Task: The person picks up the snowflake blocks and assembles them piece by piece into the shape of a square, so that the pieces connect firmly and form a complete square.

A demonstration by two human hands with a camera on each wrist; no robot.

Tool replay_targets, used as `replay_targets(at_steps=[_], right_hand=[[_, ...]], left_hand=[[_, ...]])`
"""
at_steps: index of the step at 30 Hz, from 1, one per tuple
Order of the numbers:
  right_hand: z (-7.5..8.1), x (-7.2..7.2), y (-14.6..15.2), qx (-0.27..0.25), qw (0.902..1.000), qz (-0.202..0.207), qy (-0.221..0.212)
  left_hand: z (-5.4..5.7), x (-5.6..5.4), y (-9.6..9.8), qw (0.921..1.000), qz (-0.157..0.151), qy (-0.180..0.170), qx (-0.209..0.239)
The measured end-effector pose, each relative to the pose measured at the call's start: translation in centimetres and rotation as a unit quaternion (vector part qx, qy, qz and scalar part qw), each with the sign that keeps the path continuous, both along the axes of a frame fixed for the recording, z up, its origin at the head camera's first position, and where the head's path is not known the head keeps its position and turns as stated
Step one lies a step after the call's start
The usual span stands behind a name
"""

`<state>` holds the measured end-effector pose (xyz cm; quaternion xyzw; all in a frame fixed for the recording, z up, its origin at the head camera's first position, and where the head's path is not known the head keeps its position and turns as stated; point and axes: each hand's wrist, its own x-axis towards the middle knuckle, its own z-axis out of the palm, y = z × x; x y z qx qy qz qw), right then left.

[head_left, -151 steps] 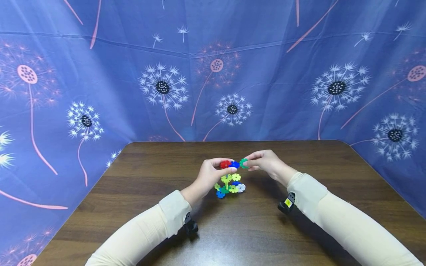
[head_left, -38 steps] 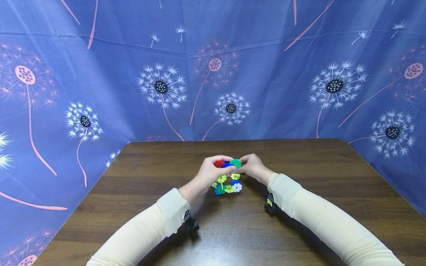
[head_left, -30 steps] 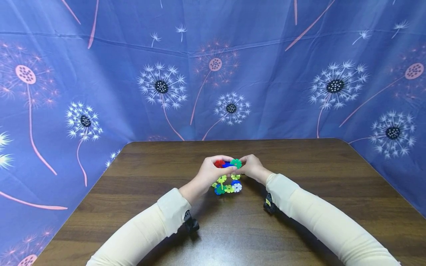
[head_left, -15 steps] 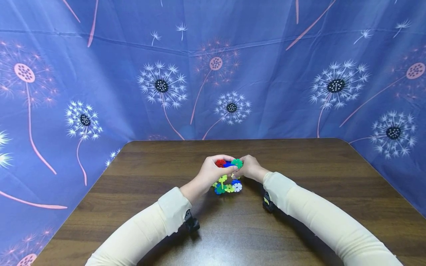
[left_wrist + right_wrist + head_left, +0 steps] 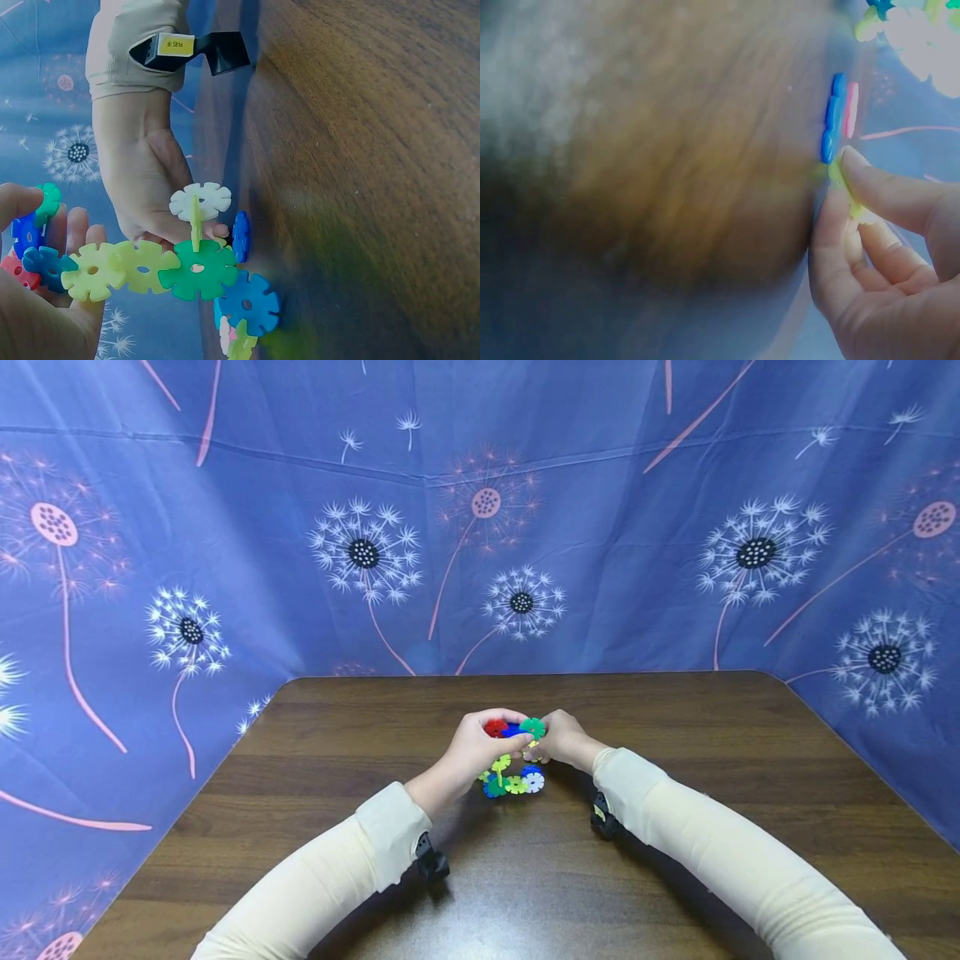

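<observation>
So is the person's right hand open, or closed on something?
Closed: in the right wrist view, the right hand pinches a yellow-green piece between thumb and finger.

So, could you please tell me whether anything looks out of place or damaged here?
Nothing stands out. The flower-shaped pieces that show clearly look whole, and I see no spill on the table. The left hand grips some of them and the right hand pinches a yellow piece. At most, a crease crosses the patterned cloth.
</observation>
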<state>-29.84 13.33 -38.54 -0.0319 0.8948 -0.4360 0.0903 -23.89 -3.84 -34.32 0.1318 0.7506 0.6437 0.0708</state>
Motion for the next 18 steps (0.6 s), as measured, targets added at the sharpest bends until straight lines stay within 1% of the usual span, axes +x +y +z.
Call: replay_targets(at_steps=[2,4,7,14,18], right_hand=[[0.0,0.0,0.2,-0.042,0.999,0.007,-0.016],[0.0,-0.1,0.4,-0.087,0.9956,0.013,-0.032],[0.2,0.0,0.8,-0.133,0.9896,0.026,-0.047],[1.7,0.5,1.9,-0.166,0.9835,0.034,-0.064],[2.8,0.9,2.5,-0.202,0.9745,0.043,-0.088]], left_hand=[[0.0,0.0,-0.1,1.0,0.001,0.0,0.0],[0.0,0.0,-0.1,1.0,0.0,0.001,-0.003],[0.0,0.0,-0.1,1.0,-0.002,0.0,-0.003],[0.0,0.0,-0.1,0.9999,0.0,-0.011,0.007],[-0.1,0.0,-0.1,0.9999,0.005,-0.01,0.008]])
